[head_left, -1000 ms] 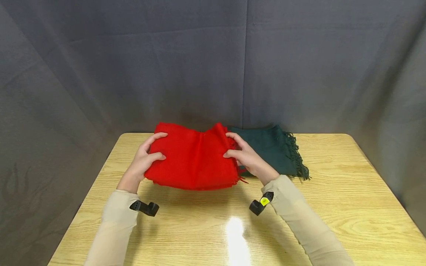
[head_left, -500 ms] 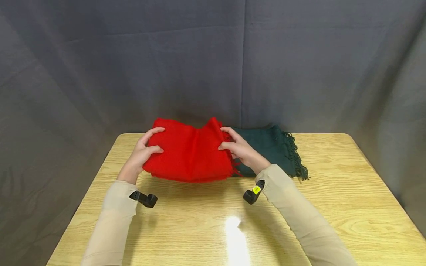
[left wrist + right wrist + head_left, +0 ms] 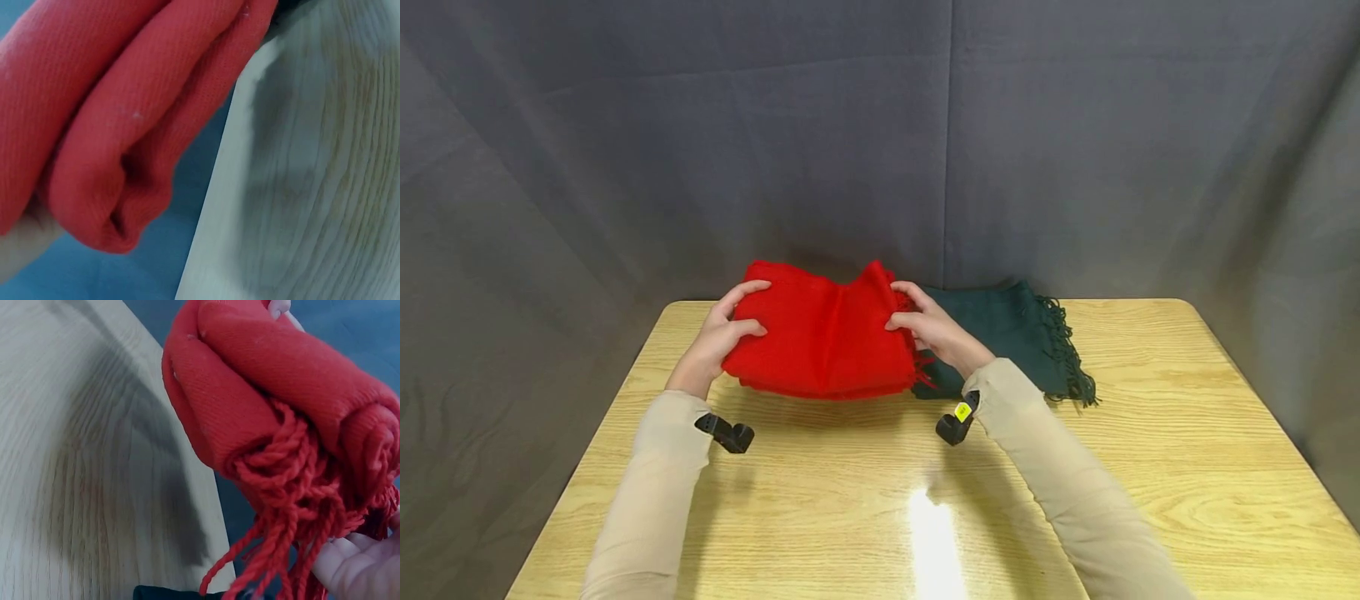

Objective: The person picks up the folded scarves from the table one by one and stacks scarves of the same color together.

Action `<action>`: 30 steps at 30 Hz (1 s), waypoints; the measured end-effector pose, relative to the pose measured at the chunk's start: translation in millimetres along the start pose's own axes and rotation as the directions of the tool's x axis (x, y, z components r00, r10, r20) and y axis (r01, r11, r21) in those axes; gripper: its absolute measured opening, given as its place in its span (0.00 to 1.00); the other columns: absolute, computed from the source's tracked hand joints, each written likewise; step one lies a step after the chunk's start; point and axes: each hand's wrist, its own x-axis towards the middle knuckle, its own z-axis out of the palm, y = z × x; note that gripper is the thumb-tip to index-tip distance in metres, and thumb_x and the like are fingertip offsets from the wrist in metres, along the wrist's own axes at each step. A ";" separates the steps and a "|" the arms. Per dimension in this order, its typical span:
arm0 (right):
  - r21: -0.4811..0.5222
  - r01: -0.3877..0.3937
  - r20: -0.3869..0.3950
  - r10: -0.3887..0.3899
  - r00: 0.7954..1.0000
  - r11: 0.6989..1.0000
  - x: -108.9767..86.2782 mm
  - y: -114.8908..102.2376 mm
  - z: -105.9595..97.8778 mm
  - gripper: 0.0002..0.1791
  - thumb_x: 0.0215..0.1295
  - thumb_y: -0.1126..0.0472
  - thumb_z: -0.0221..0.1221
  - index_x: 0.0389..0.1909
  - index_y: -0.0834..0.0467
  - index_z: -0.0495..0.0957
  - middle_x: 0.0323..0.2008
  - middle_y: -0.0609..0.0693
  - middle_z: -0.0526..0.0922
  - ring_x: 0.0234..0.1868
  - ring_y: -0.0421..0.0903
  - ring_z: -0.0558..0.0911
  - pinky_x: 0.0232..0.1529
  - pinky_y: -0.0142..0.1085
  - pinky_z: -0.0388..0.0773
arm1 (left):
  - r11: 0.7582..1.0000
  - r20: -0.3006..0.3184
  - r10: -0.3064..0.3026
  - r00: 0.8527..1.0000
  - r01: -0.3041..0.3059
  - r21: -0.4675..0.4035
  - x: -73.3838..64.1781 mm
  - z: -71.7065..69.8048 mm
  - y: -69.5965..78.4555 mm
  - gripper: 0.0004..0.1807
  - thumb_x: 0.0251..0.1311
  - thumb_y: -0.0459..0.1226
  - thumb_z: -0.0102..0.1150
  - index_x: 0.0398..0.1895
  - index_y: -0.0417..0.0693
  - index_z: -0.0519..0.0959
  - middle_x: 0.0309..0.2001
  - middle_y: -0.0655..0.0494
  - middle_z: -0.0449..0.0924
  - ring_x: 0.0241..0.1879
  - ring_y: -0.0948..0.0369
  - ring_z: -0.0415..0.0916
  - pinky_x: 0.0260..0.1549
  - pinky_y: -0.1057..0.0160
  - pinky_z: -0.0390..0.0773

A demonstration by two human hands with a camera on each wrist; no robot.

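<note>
A folded red scarf (image 3: pixel 820 333) hangs above the back left part of the table, sagging at its middle. The left hand (image 3: pixel 718 337) grips its left end, thumb on the near face. At the other end the right hand (image 3: pixel 932 325) holds it the same way, beside the red fringe (image 3: pixel 922 367). Seen from the right wrist, the scarf (image 3: pixel 250 394) is in thick folded layers with twisted tassels (image 3: pixel 287 481) dangling. In the left wrist view the scarf's folded end (image 3: pixel 106 175) stands over the table edge, and most of the hand is hidden behind it.
A dark green fringed scarf (image 3: pixel 1000 337) lies folded at the back of the wooden table (image 3: pixel 820 508), right of the red one and partly behind the right hand. A grey curtain (image 3: pixel 850 150) hangs close behind the table's back edge.
Both hands have carried the red scarf a little toward the back and left, the right hand shifting more. The sag at its middle has deepened. The green scarf has stayed put.
</note>
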 end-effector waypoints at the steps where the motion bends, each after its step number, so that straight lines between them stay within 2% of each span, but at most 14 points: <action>1: 0.000 0.000 -0.002 0.000 1.000 1.000 1.6 1.4 -0.2 0.33 0.55 0.67 0.53 0.62 0.48 0.57 0.49 0.55 0.67 0.39 0.50 0.75 0.33 0.39 0.78 | 1.000 -0.002 -0.002 1.000 0.002 -0.010 1.2 -0.2 -1.2 0.30 0.51 0.24 0.51 0.56 0.61 0.68 0.51 0.52 0.63 0.47 0.54 0.64 0.33 0.62 0.77; 8: 0.005 0.022 0.006 -0.022 1.000 1.000 9.0 11.8 -2.3 0.38 0.55 0.67 0.55 0.65 0.40 0.54 0.55 0.54 0.64 0.46 0.53 0.72 0.36 0.44 0.78 | 0.998 -0.012 -0.038 0.999 0.038 -0.043 5.8 0.0 -9.1 0.31 0.52 0.24 0.51 0.58 0.62 0.67 0.53 0.53 0.61 0.49 0.54 0.62 0.35 0.62 0.78; 16: 0.030 0.036 0.029 -0.037 0.999 0.999 11.0 16.1 -4.7 0.43 0.57 0.68 0.53 0.68 0.36 0.48 0.59 0.52 0.60 0.45 0.53 0.73 0.37 0.46 0.78 | 0.998 -0.015 -0.047 0.999 0.046 -0.046 8.9 0.0 -13.1 0.32 0.52 0.23 0.49 0.58 0.61 0.67 0.54 0.52 0.60 0.50 0.55 0.62 0.35 0.63 0.78; 23: 0.032 0.008 0.012 -0.008 1.000 0.999 13.6 19.9 -5.7 0.44 0.57 0.68 0.53 0.69 0.35 0.45 0.63 0.49 0.56 0.41 0.52 0.75 0.36 0.44 0.78 | 0.993 -0.009 -0.084 0.996 0.083 -0.086 15.0 0.3 -19.8 0.32 0.52 0.23 0.50 0.59 0.61 0.66 0.55 0.52 0.60 0.50 0.54 0.62 0.35 0.62 0.78; 30: 0.021 -0.010 -0.009 0.010 1.000 1.000 19.2 25.8 -6.5 0.43 0.57 0.68 0.53 0.68 0.35 0.48 0.60 0.51 0.61 0.43 0.52 0.75 0.35 0.43 0.78 | 0.990 -0.005 -0.095 0.995 0.094 -0.109 21.3 1.5 -28.2 0.33 0.52 0.23 0.48 0.60 0.61 0.66 0.54 0.52 0.61 0.48 0.55 0.63 0.35 0.62 0.77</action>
